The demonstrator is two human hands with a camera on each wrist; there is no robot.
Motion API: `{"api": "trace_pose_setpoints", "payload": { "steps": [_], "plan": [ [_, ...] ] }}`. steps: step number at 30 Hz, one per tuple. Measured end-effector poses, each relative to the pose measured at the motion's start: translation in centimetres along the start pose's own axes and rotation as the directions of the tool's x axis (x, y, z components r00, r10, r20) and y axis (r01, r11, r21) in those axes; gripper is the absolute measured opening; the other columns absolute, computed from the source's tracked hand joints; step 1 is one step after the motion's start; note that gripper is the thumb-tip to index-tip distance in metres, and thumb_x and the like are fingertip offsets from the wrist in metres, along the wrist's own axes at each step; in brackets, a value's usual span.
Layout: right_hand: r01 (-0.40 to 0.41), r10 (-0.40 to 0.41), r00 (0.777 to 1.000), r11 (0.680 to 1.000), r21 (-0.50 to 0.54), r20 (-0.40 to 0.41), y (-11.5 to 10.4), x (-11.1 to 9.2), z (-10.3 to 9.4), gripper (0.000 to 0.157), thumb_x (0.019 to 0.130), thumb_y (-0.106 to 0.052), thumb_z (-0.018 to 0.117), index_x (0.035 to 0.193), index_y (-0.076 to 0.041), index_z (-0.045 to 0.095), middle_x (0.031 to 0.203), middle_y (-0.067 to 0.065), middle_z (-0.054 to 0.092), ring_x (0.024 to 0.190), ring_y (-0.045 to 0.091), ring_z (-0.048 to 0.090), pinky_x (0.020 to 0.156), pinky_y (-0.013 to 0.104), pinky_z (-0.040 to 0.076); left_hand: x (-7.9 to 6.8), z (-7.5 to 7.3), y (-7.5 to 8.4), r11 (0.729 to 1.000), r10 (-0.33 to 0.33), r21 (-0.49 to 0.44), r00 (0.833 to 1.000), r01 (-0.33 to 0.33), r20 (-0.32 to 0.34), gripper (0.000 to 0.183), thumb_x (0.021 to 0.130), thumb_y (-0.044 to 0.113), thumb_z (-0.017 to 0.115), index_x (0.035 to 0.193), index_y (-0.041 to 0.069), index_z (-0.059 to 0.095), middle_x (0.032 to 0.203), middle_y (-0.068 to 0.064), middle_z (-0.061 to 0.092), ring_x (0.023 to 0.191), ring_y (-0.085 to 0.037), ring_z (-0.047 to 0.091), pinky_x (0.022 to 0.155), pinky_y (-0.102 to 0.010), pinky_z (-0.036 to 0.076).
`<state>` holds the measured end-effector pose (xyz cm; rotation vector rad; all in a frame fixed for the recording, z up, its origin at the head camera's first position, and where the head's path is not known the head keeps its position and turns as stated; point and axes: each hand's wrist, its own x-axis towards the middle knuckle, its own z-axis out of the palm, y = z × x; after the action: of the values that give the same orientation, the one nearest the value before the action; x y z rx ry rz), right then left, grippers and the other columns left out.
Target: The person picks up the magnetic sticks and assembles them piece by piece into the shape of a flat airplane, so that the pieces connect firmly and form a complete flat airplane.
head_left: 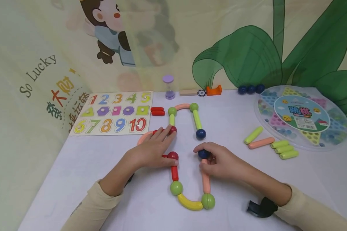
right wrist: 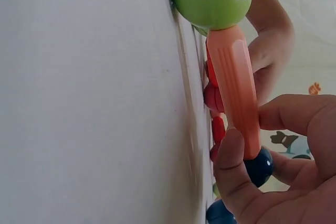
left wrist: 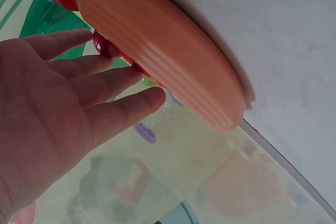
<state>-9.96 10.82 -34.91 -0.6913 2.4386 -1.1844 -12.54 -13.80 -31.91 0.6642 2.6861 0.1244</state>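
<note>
My right hand (head_left: 224, 160) pinches the upper end of a pink magnetic stick (right wrist: 234, 85), with fingers also round the dark blue ball (head_left: 203, 154) at that end. The stick's lower end meets a green ball (head_left: 208, 201), which a curved yellow stick (head_left: 190, 203) links to another green ball (head_left: 176, 188). A red stick (head_left: 174, 173) rises from there to a red ball (head_left: 173, 156), beside the thumb of my left hand (head_left: 151, 150). That hand lies palm down, fingers straight, fingertips at an upper red ball (head_left: 172, 129). A curved pink stick (left wrist: 163, 51) is partly hidden beneath it.
Farther up, green sticks (head_left: 197, 119) and a second dark blue ball (head_left: 200, 134) form the figure's top. Loose sticks (head_left: 261, 143) lie right, near a round game box (head_left: 302, 117). A number board (head_left: 111, 114), hourglass (head_left: 169, 87) and dark blue balls (head_left: 251, 89) stand at the back.
</note>
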Motion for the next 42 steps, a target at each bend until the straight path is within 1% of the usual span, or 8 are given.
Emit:
{"api": "trace_pose_setpoints", "payload": {
  "steps": [9, 13, 15, 18, 20, 22, 28, 42],
  "plan": [
    [0.030, -0.029, 0.999, 0.999, -0.023, 0.034, 0.5, -0.5, -0.2, 0.036, 0.080, -0.019, 0.068, 0.114, -0.021, 0.058, 0.102, -0.004, 0.050, 0.070, 0.013, 0.052, 0.058, 0.023, 0.047, -0.1, -0.2, 0.1, 1.000, 0.000, -0.003, 1.000, 0.000, 0.004, 0.096, 0.070, 0.066, 0.059, 0.145, 0.022, 0.018, 0.151, 0.000, 0.003, 0.136, -0.026, 0.004, 0.104, -0.051, 0.014],
    [0.025, -0.025, 1.000, 0.986, -0.167, 0.005, 0.6, -0.3, -2.1, 0.029, 0.082, -0.019, 0.066, 0.111, -0.020, 0.061, 0.103, -0.007, 0.055, 0.072, 0.012, 0.053, 0.060, 0.024, 0.048, -0.2, -0.2, 0.1, 1.000, 0.006, -0.009, 1.000, -0.006, 0.005, 0.094, 0.072, 0.064, 0.058, 0.146, 0.021, 0.017, 0.151, 0.000, 0.003, 0.136, -0.026, 0.004, 0.104, -0.051, 0.013],
    [0.004, -0.020, 0.999, 0.946, -0.325, -0.047, 0.9, -0.4, -4.1, 0.026, 0.082, -0.014, 0.066, 0.108, -0.016, 0.064, 0.103, -0.004, 0.059, 0.079, 0.015, 0.056, 0.066, 0.029, 0.050, -0.2, -0.2, 0.1, 1.000, 0.006, -0.009, 1.000, -0.006, 0.006, 0.093, 0.073, 0.064, 0.057, 0.146, 0.022, 0.016, 0.151, 0.000, 0.002, 0.136, -0.025, 0.003, 0.105, -0.050, 0.012],
    [-0.086, 0.027, 0.993, 0.836, -0.542, -0.117, 2.1, -0.7, -8.0, 0.027, 0.078, -0.004, 0.067, 0.104, -0.010, 0.067, 0.101, 0.006, 0.062, 0.088, 0.024, 0.057, 0.074, 0.040, 0.049, -0.2, -0.2, 0.0, 1.000, 0.003, -0.006, 1.000, -0.003, 0.008, 0.094, 0.073, 0.065, 0.057, 0.146, 0.022, 0.016, 0.151, 0.001, 0.001, 0.136, -0.025, 0.003, 0.105, -0.050, 0.011],
    [-0.149, 0.091, 0.988, 0.776, -0.613, -0.125, 3.5, -1.0, -10.4, 0.033, 0.072, -0.012, 0.076, 0.104, -0.007, 0.067, 0.101, 0.010, 0.061, 0.093, 0.029, 0.055, 0.076, 0.047, 0.047, -0.2, -0.2, 0.0, 1.000, 0.003, -0.005, 1.000, -0.003, 0.010, 0.094, 0.073, 0.065, 0.057, 0.146, 0.022, 0.016, 0.151, 0.001, 0.001, 0.136, -0.025, 0.003, 0.105, -0.050, 0.011],
    [-0.180, 0.143, 0.984, 0.750, -0.637, -0.110, 5.1, -1.2, -12.2, 0.037, 0.069, -0.016, 0.079, 0.102, -0.007, 0.067, 0.098, 0.011, 0.060, 0.089, 0.030, 0.054, 0.074, 0.048, 0.046, -0.2, -0.2, -0.1, 1.000, 0.002, -0.004, 1.000, -0.002, 0.012, 0.094, 0.073, 0.065, 0.056, 0.146, 0.022, 0.016, 0.151, 0.001, 0.002, 0.136, -0.025, 0.003, 0.105, -0.050, 0.011],
    [-0.181, 0.162, 0.983, 0.747, -0.639, -0.090, 7.3, -0.9, -13.5, 0.025, 0.075, -0.003, 0.066, 0.100, -0.006, 0.068, 0.092, 0.007, 0.062, 0.085, 0.026, 0.054, 0.075, 0.047, 0.046, -0.1, -0.3, -0.1, 1.000, 0.009, -0.010, 1.000, -0.009, 0.007, 0.094, 0.072, 0.065, 0.057, 0.146, 0.022, 0.016, 0.151, 0.001, 0.003, 0.136, -0.025, 0.004, 0.105, -0.051, 0.012],
    [-0.281, 0.280, 0.956, 0.783, -0.555, -0.090, 6.9, -1.1, -14.2, 0.037, 0.078, -0.015, 0.066, 0.114, -0.006, 0.061, 0.109, 0.015, 0.058, 0.096, 0.031, 0.051, 0.074, 0.050, 0.045, 0.0, -0.2, -0.2, 1.000, 0.019, -0.005, 1.000, -0.019, -0.004, 0.094, 0.072, 0.066, 0.057, 0.146, 0.021, 0.017, 0.151, 0.000, 0.003, 0.136, -0.026, 0.005, 0.104, -0.051, 0.013]
  ]
}}
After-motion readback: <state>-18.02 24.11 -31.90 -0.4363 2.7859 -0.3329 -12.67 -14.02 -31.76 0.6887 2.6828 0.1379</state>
